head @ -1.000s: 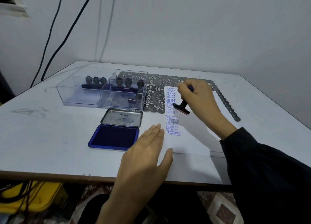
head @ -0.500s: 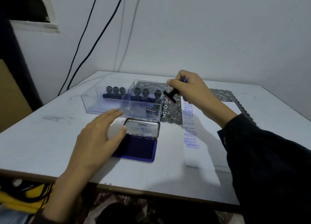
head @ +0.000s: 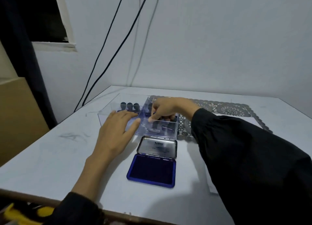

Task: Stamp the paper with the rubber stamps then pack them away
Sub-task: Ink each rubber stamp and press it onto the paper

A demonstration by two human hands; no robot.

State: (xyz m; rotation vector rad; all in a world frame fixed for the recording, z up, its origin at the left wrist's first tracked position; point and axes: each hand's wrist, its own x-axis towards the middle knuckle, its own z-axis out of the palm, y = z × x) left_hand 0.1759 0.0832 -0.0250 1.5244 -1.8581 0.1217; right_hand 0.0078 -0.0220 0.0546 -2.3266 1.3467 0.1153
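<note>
Standing upright in box: stamps, handles up; right hand inside

We've moved our right hand off the paper into the clear box's right compartment. Left hand now on its near-left wall.

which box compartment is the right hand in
The clear plastic box's right-side compartment, behind the open blue ink pad; the left hand is at the other.
</note>
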